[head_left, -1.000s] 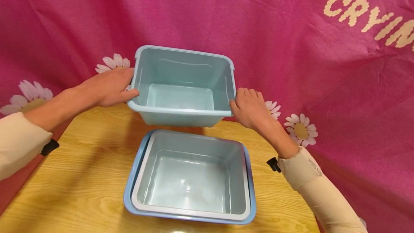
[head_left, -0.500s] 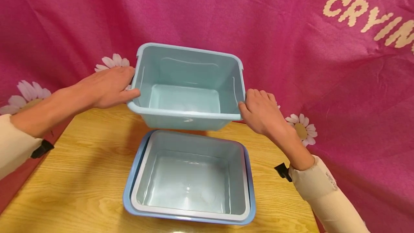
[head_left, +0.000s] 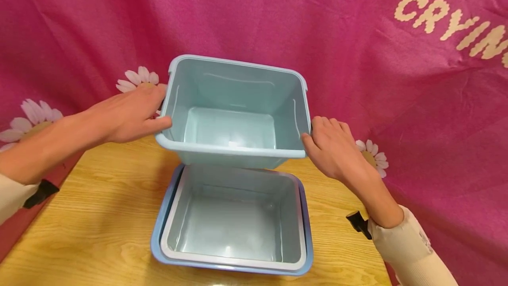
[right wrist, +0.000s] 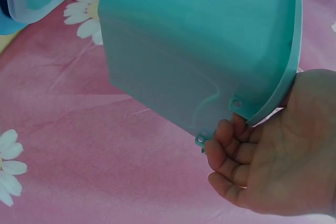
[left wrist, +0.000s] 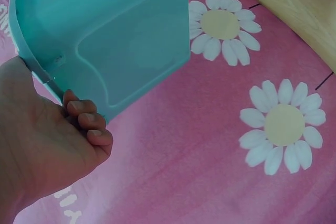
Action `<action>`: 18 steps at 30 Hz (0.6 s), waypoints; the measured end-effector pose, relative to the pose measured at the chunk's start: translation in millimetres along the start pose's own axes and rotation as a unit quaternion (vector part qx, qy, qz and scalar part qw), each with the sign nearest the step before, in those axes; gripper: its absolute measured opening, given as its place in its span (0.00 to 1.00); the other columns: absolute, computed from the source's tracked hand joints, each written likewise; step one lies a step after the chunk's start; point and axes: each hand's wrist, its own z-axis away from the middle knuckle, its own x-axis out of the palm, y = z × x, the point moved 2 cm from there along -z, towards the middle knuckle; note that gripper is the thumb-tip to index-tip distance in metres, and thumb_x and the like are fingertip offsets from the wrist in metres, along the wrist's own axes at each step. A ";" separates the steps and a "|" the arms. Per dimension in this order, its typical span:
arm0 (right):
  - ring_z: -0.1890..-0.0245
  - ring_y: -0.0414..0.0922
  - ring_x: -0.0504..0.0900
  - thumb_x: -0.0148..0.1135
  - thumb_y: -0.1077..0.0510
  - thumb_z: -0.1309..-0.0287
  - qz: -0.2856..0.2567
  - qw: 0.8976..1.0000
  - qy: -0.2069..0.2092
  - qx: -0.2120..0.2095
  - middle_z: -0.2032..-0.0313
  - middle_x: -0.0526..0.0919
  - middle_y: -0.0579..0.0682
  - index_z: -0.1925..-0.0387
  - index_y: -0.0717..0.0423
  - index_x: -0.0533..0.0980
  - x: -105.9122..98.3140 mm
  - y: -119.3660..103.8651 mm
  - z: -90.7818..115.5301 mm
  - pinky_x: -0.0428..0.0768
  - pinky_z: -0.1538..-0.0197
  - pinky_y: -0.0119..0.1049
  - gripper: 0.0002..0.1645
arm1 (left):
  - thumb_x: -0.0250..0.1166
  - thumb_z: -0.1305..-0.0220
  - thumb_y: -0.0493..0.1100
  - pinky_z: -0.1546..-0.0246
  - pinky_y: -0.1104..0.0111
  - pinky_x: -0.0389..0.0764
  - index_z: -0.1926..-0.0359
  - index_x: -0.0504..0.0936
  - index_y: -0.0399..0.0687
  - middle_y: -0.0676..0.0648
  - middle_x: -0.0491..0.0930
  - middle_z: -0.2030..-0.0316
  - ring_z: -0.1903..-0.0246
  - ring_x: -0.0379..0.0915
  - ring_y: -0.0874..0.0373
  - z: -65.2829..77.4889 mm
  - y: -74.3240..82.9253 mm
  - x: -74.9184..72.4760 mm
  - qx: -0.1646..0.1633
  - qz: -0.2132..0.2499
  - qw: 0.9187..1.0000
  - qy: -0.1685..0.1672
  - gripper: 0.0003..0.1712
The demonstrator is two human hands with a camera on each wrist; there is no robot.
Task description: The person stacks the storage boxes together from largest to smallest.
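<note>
A light blue plastic storage bin (head_left: pixel 234 127) hangs in the air, its open top tilted toward me. My left hand (head_left: pixel 132 111) grips its left rim, thumb over the edge and fingers curled underneath, as the left wrist view shows on the bin's wall (left wrist: pixel 136 40). At the opposite end my right hand (head_left: pixel 331 144) holds the right rim, its fingers curled under the edge beside small holed tabs in the right wrist view. Below and nearer to me stands a grey bin (head_left: pixel 234 228), nested in a blue bin (head_left: pixel 158 237). The raised bin's bottom overlaps their far rim in the head view.
The nested bins stand on a wooden table (head_left: pixel 107 202). Behind it hangs a pink cloth (head_left: pixel 238 12) printed with daisies and pale letters. Dark straps (head_left: pixel 41 193) show at both sleeves.
Both hands have brought the light blue bin nearer, and it appears larger. It has come down toward the nested bins, and its right end has shifted right. The nested bins have stayed put.
</note>
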 end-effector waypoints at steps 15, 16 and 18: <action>0.76 0.50 0.65 0.48 0.56 0.35 0.030 0.997 0.059 -0.044 0.79 0.63 0.48 0.75 0.55 0.62 -9.3 -5.8 34.6 0.63 0.65 0.44 0.13 | 0.66 0.41 0.47 0.62 0.60 0.75 0.52 0.73 0.49 0.54 0.75 0.64 0.65 0.73 0.60 16.6 20.1 -1.6 -0.046 0.021 0.998 -0.039 0.17; 0.77 0.50 0.65 0.49 0.56 0.35 0.030 0.996 0.062 -0.048 0.80 0.63 0.47 0.76 0.54 0.62 -9.7 -5.8 36.8 0.63 0.66 0.44 0.14 | 0.66 0.40 0.47 0.63 0.59 0.75 0.52 0.73 0.49 0.54 0.76 0.64 0.64 0.73 0.60 17.7 21.2 -1.6 -0.048 0.020 0.998 -0.041 0.18; 0.78 0.49 0.64 0.50 0.57 0.35 0.029 0.996 0.065 -0.050 0.80 0.62 0.47 0.77 0.54 0.61 -10.7 -6.2 40.6 0.62 0.66 0.43 0.14 | 0.66 0.40 0.48 0.62 0.59 0.75 0.51 0.73 0.49 0.54 0.75 0.62 0.63 0.72 0.60 19.2 23.6 -2.0 -0.049 0.019 0.998 -0.047 0.18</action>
